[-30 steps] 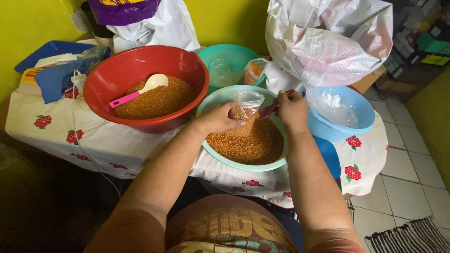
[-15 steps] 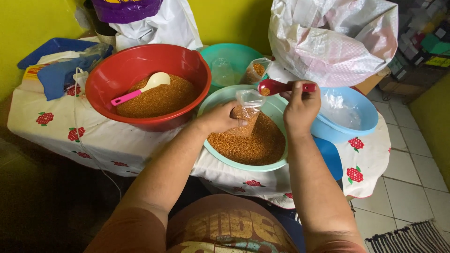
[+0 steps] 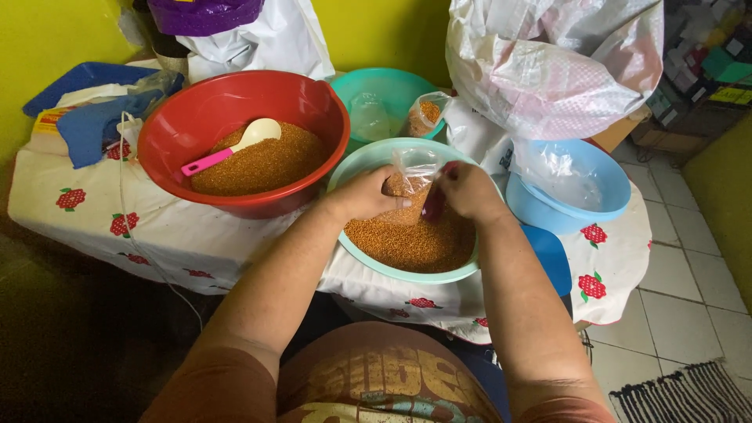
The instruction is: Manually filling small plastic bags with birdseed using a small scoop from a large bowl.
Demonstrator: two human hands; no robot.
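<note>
Over the pale green bowl, the left hand grips a small clear bag of brown grain while the right hand, closed on a dark red scoop, fills it; the next move likely calls for a steady tip.

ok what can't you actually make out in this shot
Head view, the only one:
- Red scoop: mostly hidden under the right hand.
- Small clear bag: its lower part is covered by the left hand.
- Purple tub: cut off by the top edge.
- Big sack: contents hidden by its own plastic.
</note>
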